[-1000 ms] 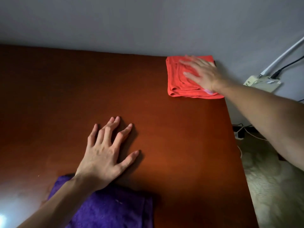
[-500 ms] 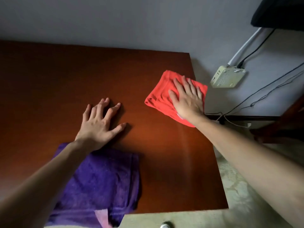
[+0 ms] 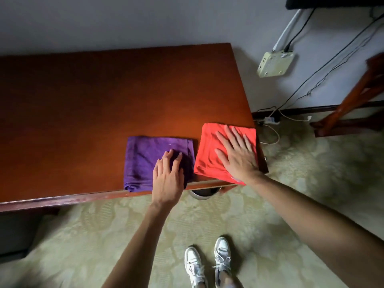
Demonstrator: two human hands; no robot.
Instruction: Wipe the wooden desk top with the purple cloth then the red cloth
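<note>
Wooden desk (image 3: 83,104) holds both folded cloths at its near right corner, right hand (image 3: 236,154) flat on the red cloth (image 3: 209,150) (fingers spread), left hand (image 3: 168,175) resting loose-fingered on the purple cloth (image 3: 143,159).

The desk (image 3: 104,96) is a reddish-brown wood, darker along its front edge. At its front right corner lies a plain orange-red cloth (image 3: 209,154); just beside it, on the front edge, a deep purple cloth (image 3: 143,159). The carpet (image 3: 93,235) is pale olive green with a faint leafy pattern. The wall (image 3: 124,19) is grey. The shoes (image 3: 207,265) are white with dark accents. The wall box (image 3: 275,63) is cream.
</note>
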